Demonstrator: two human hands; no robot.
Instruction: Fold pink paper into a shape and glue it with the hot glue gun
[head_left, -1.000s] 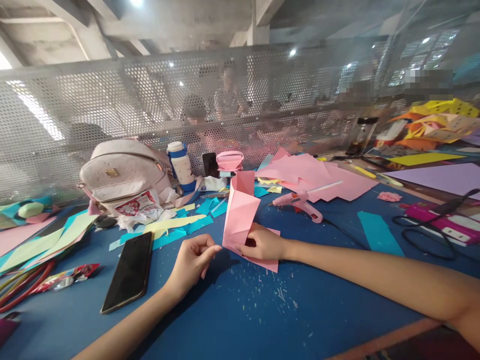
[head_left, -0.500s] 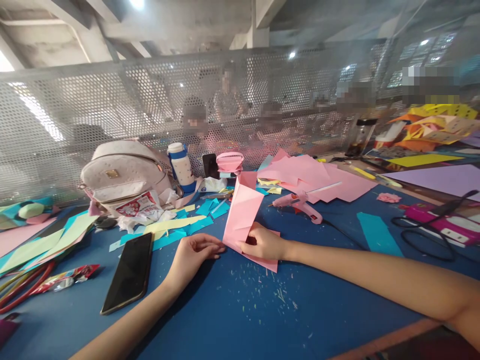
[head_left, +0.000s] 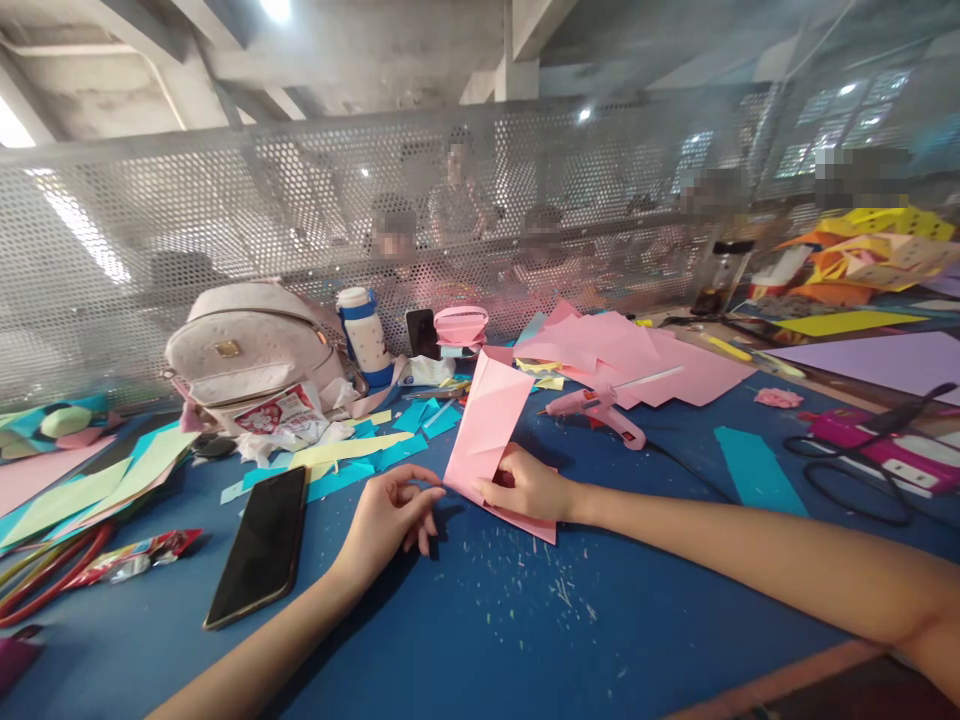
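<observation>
A folded sheet of pink paper (head_left: pixel 491 415) stands tilted above the blue tabletop, with a lower flap spread to the right. My right hand (head_left: pixel 531 485) grips it near the bottom, thumb in front and the other fingers partly hidden behind. At the paper's lower left corner is my left hand (head_left: pixel 394 508), its fingers loosely curved and apart, holding nothing. The thumb tip comes very close to that corner; whether it touches I cannot tell. Just beyond the paper, to the right, lies a pink glue gun (head_left: pixel 596 408) with a clear glue stick in its back.
A black phone (head_left: pixel 259 545) lies left of my left hand. Behind are a backpack (head_left: pixel 247 345), a bottle (head_left: pixel 365 335) and pink sheets (head_left: pixel 637 350). To the right are a blue paper strip (head_left: pixel 757 470) and a magenta power strip (head_left: pixel 877 450) with a black cord. People sit beyond the perforated screen (head_left: pixel 300 220).
My left hand's fingers have spread and dropped lower, drawing slightly away from the paper's corner. The pink paper's upper part has swung a little to the right, still in my right hand.
</observation>
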